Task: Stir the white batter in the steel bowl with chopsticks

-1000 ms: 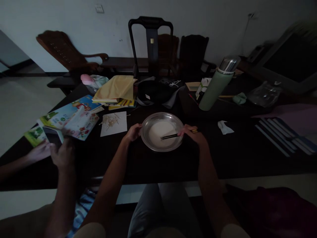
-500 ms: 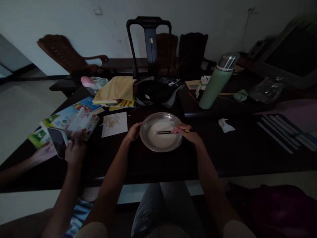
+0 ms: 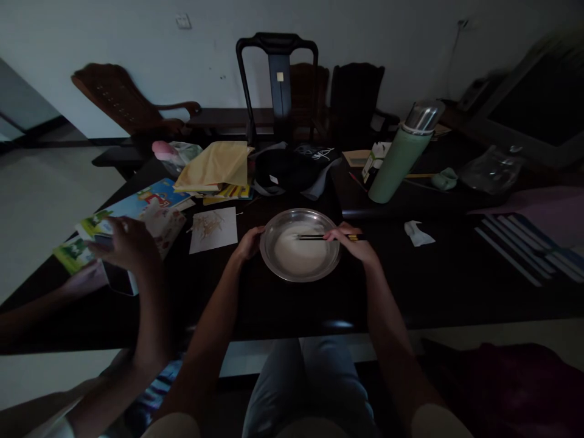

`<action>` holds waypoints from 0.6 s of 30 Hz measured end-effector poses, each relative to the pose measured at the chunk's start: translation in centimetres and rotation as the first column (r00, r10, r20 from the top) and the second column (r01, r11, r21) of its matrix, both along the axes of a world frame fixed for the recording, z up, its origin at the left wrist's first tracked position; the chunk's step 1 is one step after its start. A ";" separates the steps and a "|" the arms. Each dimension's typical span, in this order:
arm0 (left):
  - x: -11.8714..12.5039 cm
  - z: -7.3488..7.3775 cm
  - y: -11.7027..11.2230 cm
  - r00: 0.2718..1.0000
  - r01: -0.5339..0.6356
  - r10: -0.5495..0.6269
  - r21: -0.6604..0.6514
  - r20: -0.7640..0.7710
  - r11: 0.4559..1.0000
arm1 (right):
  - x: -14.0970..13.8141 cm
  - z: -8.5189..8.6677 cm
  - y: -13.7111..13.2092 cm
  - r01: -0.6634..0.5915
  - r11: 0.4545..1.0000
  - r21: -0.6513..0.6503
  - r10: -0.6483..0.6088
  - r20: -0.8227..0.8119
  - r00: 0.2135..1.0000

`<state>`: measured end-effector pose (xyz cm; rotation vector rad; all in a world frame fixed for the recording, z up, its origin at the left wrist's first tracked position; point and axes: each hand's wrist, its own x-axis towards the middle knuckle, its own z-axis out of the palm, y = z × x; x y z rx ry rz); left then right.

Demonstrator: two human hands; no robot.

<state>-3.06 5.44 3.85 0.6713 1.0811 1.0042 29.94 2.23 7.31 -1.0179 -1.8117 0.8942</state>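
- The round shiny metal plate (image 3: 292, 277) sits in the middle of the dark table (image 3: 283, 304), a little in from its near edge, and holds a thin pool of pale white liquid (image 3: 296, 255).
- The left hand (image 3: 250, 242) grips the plate's left rim with its fingers curled on it.
- The right hand (image 3: 353, 242), at the right rim, is closed around a pair of thin black chopsticks (image 3: 312, 236) that lie level over the liquid, tips pointing left.
- Just left of the plate lies a white paper sheet (image 3: 213, 229) with small pale sticks on it.
- To the right lies a crumpled white tissue (image 3: 416, 233); a tall green flask with a steel cap (image 3: 398, 159) stands toward the far edge.
- At the left edge, another person's hand (image 3: 125, 243) hovers over a dark phone (image 3: 119, 280).
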 end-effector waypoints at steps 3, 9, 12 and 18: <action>-0.1 -0.2 0.1 0.999 0.032 -0.033 0.024 0.024 0.999 | 2.5 0.2 -0.4 0.130 0.991 -0.023 -0.131 -0.081 0.988; -1.0 -0.7 0.8 0.991 0.102 -0.102 0.004 0.084 0.995 | 0.7 0.5 -0.8 -0.168 0.983 -0.078 0.165 -0.048 0.985; -1.2 -0.8 1.1 0.986 0.124 -0.122 -0.014 0.112 0.992 | -0.2 0.4 -0.2 -0.115 0.992 -0.057 0.114 -0.027 0.993; -1.3 -0.8 1.2 0.978 0.165 -0.162 -0.008 0.134 0.986 | 2.7 0.3 -1.2 -0.021 0.995 -0.094 0.009 -0.124 0.992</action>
